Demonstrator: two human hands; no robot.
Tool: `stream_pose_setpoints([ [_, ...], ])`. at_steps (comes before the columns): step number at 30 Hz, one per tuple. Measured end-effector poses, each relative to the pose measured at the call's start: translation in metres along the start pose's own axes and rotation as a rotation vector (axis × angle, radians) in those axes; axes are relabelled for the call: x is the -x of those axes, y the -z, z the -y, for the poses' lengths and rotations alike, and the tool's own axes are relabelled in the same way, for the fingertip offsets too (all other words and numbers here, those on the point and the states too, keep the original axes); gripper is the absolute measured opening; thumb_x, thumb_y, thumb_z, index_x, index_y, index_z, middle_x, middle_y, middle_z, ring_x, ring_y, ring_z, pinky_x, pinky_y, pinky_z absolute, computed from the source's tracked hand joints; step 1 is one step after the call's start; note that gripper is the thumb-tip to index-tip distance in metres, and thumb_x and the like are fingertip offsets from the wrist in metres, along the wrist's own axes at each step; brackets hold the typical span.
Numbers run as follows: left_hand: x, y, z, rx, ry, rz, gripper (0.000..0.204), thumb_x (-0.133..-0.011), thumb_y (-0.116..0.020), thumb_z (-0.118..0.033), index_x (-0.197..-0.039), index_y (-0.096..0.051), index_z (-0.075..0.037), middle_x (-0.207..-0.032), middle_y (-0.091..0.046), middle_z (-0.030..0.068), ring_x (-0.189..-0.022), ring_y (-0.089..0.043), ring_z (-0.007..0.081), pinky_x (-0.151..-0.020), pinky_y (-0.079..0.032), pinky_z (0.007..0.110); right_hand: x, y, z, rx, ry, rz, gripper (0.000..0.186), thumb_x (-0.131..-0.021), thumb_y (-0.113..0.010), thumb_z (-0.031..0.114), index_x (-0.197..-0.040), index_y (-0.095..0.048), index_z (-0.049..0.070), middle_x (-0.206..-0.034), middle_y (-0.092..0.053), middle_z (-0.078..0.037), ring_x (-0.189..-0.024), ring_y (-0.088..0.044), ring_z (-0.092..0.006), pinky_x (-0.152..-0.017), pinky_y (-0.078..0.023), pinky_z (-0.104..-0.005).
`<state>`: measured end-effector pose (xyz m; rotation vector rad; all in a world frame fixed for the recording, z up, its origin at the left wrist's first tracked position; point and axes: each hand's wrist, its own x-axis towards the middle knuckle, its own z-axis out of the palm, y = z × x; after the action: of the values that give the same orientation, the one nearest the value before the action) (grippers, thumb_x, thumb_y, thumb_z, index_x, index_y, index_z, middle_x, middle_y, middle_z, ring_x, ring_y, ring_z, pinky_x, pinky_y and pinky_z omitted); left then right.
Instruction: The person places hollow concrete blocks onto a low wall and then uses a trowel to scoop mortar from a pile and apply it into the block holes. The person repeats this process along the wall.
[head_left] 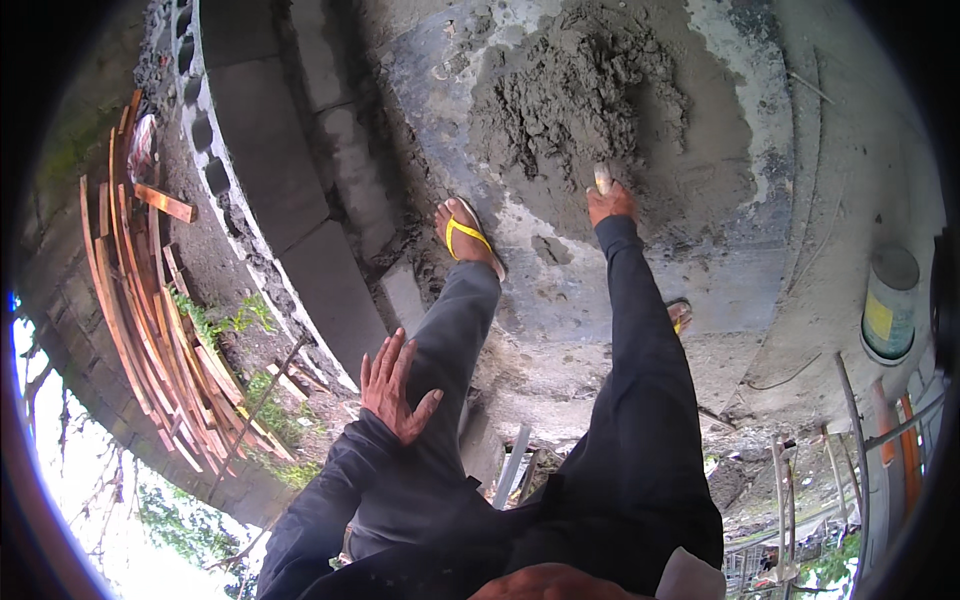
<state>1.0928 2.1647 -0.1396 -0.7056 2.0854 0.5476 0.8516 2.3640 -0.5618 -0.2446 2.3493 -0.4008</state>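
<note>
My right hand (612, 205) is closed round a short, light-coloured tool handle (602, 178) at the near edge of a heap of wet grey mortar (570, 95). The handle's end pokes out beyond my fist; the tool's working end is hidden. The mortar sits on a flat grey board (720, 300), rough and lumpy in the middle and smeared thin around. Over on the left, my left hand (395, 385) lies flat with fingers stretched against my trousered left leg and holds nothing. My left foot in a yellow-strapped flip-flop (466, 238) stands at the board's left side.
Left of my foot runs a line of grey concrete blocks (265, 140) bordered by a hollow-block edge (210, 165). Beyond it lies a pile of long reddish wood strips (150, 320). A lidded bucket (890, 305) stands at far right, near upright poles (850, 420).
</note>
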Motion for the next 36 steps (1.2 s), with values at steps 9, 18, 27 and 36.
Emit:
stream_pose_setpoints([
  [9, -0.004, 0.004, 0.001, -0.024, -0.038, -0.031, 0.080, -0.087, -0.058, -0.050, -0.148, -0.033, -0.005, -0.157, -0.027, 0.0185, -0.144, -0.026, 0.0388, -0.116, -0.014, 0.059, 0.094, 0.020, 0.023, -0.182, -0.250, -0.325, 0.045, -0.085, -0.068, 0.029, -0.119, -0.045, 0.009, -0.113, -0.061, -0.019, -0.100, -0.063, -0.0384, -0.078, -0.053, -0.0504],
  [18, -0.006, 0.005, -0.008, 0.015, 0.002, 0.032, 0.082, -0.085, -0.063, -0.045, -0.149, -0.031, -0.006, -0.159, -0.024, 0.0156, -0.146, -0.023, 0.0347, -0.117, -0.012, 0.058, 0.264, -0.051, -0.079, -0.490, -0.373, -0.271, 0.042, -0.085, -0.063, 0.024, -0.121, -0.053, 0.004, -0.110, -0.064, -0.023, -0.100, -0.065, -0.0385, -0.084, -0.051, -0.0449],
  [27, -0.002, -0.004, 0.000, 0.034, 0.017, 0.035, 0.084, -0.081, -0.065, -0.046, -0.149, -0.033, -0.006, -0.158, -0.025, 0.0171, -0.146, -0.023, 0.0362, -0.117, -0.012, 0.059, 0.028, -0.080, -0.055, -0.433, -0.254, -0.033, 0.038, -0.080, -0.067, 0.027, -0.101, -0.062, -0.005, -0.081, -0.068, -0.024, -0.064, -0.068, -0.0387, -0.052, -0.055, -0.0457],
  [36, 0.009, -0.010, -0.006, -0.043, 0.063, 0.016, 0.081, -0.085, -0.060, -0.050, -0.147, -0.035, -0.004, -0.157, -0.026, 0.0193, -0.146, -0.023, 0.0383, -0.117, -0.014, 0.059, -0.015, -0.040, -0.054, -0.586, 0.053, 0.191, 0.029, -0.077, -0.074, 0.022, -0.096, -0.061, 0.004, -0.074, -0.064, -0.018, -0.057, -0.064, -0.0326, -0.053, -0.054, -0.0434],
])
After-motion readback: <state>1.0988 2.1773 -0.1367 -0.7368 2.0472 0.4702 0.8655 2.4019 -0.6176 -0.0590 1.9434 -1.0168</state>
